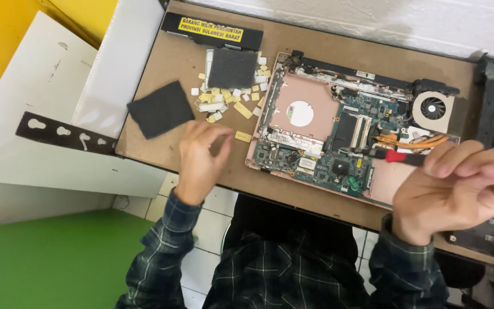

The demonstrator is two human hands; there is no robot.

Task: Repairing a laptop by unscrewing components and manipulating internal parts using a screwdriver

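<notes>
Dark pad [160,109] on the bench [170,57], left hand [200,155] with fingertips pinched together just beside loose keycaps [230,94], opened laptop [338,129] mid-bench, fan [433,109] at its far corner, right hand [458,186] closed around a red-tipped screwdriver [398,156] over the laptop's near right corner

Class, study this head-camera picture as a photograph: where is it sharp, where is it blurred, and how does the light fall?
Head view: the opened laptop and the scattered small pads are sharp; the right hand, gripping a red-handled tool, is softly blurred, as are the left hand fingertips; light is even and soft, with faint shadows on the brown board and no strong glare.
</notes>
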